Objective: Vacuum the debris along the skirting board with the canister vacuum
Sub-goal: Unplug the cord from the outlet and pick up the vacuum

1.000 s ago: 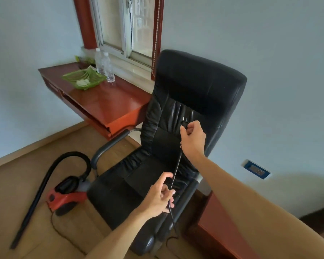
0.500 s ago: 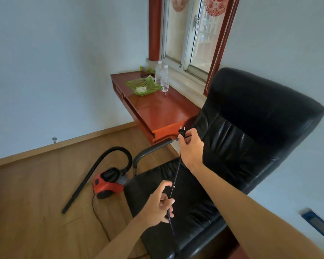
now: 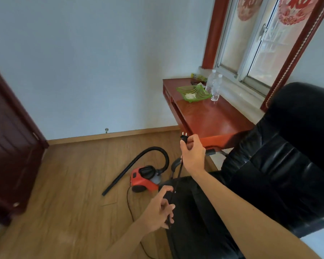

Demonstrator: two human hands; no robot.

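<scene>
Fingers (image 3: pixel 194 142) of the right hand (image 3: pixel 194 159) pinch the plug (image 3: pixel 183 138); the left hand (image 3: pixel 160 210) curls round the cord (image 3: pixel 178 174).
The chair (image 3: pixel 279 156) could snag the cord; the canister vacuum (image 3: pixel 141 179), on the floor (image 3: pixel 73 184) left of it near the far skirting board (image 3: pixel 110 136), might tip if tugged.

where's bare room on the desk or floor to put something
On the desk, the near half is bare, between the green dish and chair; its far end is crowded with that dish and bottles. The floor is open between door, skirting board and vacuum.
</scene>
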